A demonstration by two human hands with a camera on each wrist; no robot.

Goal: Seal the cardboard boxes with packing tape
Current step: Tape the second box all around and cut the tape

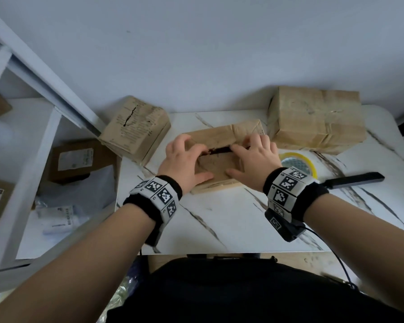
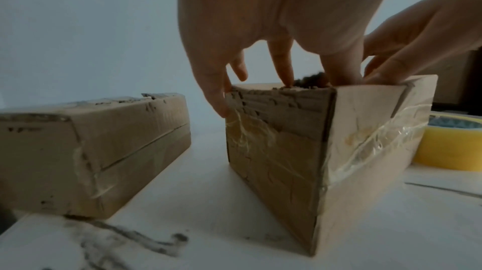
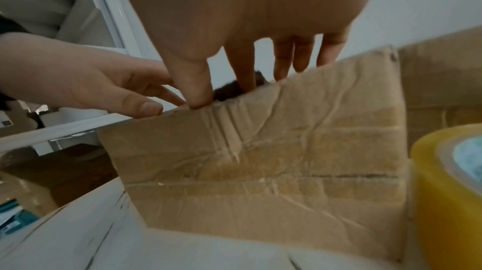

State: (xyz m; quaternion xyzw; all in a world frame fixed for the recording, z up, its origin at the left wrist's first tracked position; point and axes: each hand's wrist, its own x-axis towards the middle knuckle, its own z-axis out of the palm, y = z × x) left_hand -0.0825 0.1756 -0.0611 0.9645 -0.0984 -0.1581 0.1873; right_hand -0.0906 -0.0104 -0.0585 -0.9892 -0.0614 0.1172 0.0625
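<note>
A small worn cardboard box (image 1: 219, 136) stands in the middle of the marble table, old clear tape on its sides (image 2: 287, 150). Its top flaps leave a dark gap between them. My left hand (image 1: 184, 157) rests on the left part of the top, fingers spread and pressing on the flap edge (image 2: 260, 58). My right hand (image 1: 252, 159) presses on the right part, thumb on the near edge (image 3: 234, 58). A yellow roll of packing tape (image 1: 299, 163) lies flat just right of the box, partly behind my right wrist.
A cracked box (image 1: 135, 129) sits at the table's left rear and a larger taped box (image 1: 315, 120) at the right rear. A black cutter-like tool (image 1: 355, 179) lies right of the tape. A white shelf (image 1: 33, 159) with parcels stands to the left.
</note>
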